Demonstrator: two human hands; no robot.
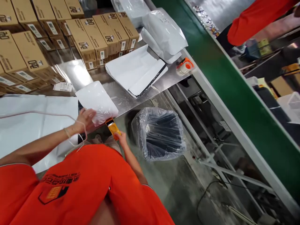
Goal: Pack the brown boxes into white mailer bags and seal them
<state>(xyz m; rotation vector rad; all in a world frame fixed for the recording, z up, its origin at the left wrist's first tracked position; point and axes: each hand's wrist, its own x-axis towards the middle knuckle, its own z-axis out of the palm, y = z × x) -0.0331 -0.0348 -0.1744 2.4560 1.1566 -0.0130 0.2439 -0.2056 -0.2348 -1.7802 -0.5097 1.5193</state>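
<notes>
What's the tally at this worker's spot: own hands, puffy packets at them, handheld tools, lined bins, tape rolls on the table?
Left hand and right hand: 2
Packet: 1
Tool: 1
Bin: 1
Tape roll: 1
Total: 6

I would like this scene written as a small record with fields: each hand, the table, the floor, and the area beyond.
Left hand: fingers against a puffy white plastic parcel
Right hand: holds a yellow-orange handheld tool, its front end at the parcel's near edge; contact unclear
Shiny metal table: bears brown cardboard boxes in rows, flat white plastic bags
Floor: dark bin lined with clear plastic
Beyond: green conveyor belt, another person's orange sleeve
</notes>
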